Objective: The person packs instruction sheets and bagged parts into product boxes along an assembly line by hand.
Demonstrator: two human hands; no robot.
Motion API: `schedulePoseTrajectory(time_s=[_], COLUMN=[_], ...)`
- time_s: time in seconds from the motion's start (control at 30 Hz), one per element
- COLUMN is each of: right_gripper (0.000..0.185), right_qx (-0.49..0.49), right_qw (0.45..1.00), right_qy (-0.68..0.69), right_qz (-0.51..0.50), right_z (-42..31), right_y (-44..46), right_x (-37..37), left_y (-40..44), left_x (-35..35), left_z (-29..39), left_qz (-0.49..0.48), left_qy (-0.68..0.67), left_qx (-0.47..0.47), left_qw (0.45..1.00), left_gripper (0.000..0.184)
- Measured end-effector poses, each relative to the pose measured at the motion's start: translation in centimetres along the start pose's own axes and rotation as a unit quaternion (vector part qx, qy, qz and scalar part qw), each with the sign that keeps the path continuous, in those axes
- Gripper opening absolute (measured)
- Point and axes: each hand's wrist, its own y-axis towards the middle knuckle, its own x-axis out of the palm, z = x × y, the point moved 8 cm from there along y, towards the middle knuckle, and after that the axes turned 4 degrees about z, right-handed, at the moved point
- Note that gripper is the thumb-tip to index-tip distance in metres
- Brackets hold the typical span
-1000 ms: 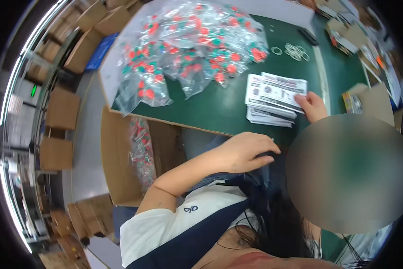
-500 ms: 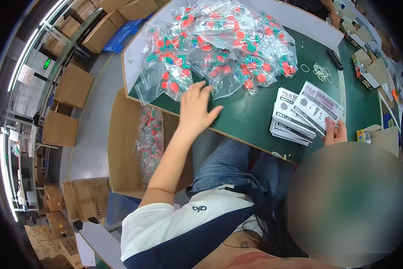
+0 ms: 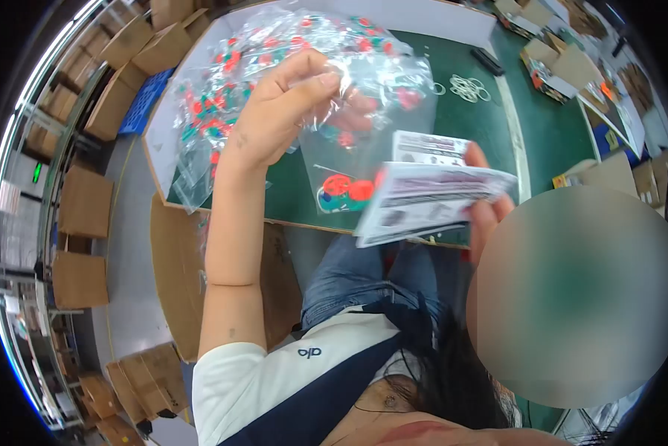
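Note:
My left hand [image 3: 293,97] is closed on the top of a clear plastic bag [image 3: 356,160], which hangs above the table with red and green pieces in its lower end. My right hand [image 3: 490,197] grips a printed leaflet [image 3: 431,204], slightly blurred, close to the bag's lower right side. Behind the leaflet lie more printed sheets [image 3: 427,146] on the green table [image 3: 453,111]. A heap of clear bags with red and green pieces [image 3: 237,56] spreads over the table beyond my left hand.
Rubber bands [image 3: 469,89] and a black object [image 3: 487,62] lie at the table's far right. An open carton [image 3: 176,275] stands below the table's left edge. Small open boxes [image 3: 550,70] are further right. Brown cartons [image 3: 81,279] line the left side.
My left hand has gone from the edge of the heap to holding up a bag. My right hand has lifted the leaflet off the stack and brought it left towards the bag.

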Motion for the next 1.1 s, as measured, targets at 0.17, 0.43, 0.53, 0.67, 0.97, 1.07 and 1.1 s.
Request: schedulePoseTrajectory(time_s=[0.17, 0.43, 0.53, 0.67, 0.97, 1.07, 1.1], right_gripper=[0.020, 0.016, 0.019, 0.023, 0.023, 0.031, 0.030], right_qx=[0.017, -0.071, -0.093, -0.075, 0.095, -0.030, -0.113], right_qw=[0.999, 0.995, 0.992, 0.991, 0.994, 0.957, 0.925], right_qy=[0.018, -0.012, -0.017, 0.041, -0.043, -0.192, -0.150], right_qz=[-0.047, 0.070, 0.089, 0.101, -0.024, 0.216, 0.330], right_z=[2.0, 0.3, 0.1, -1.1, 0.7, -5.0, -7.3], right_y=[-0.2, -1.2, -1.4, -0.9, -1.5, -1.5, -2.0], right_x=[0.8, -2.5, -3.2, -3.2, -6.5, -16.4, -20.6], left_y=[-0.3, -3.6, -4.3, -4.5, -4.1, -4.0, -4.0], left_x=[6.3, 9.8, 10.4, 10.3, 12.1, 12.4, 11.7], left_z=[-1.3, -6.5, -7.6, -8.8, -9.8, -9.4, -9.8], left_qz=[-0.074, -0.027, -0.013, 0.052, 0.033, -0.036, -0.026], left_qy=[-0.054, -0.219, -0.129, -0.048, 0.010, 0.010, 0.012], left_qx=[-0.074, -0.072, -0.067, -0.112, -0.074, -0.020, -0.027], left_qw=[0.993, 0.973, 0.989, 0.991, 0.997, 0.999, 0.999], left_gripper=[0.018, 0.035, 0.035, 0.028, 0.034, 0.047, 0.051])
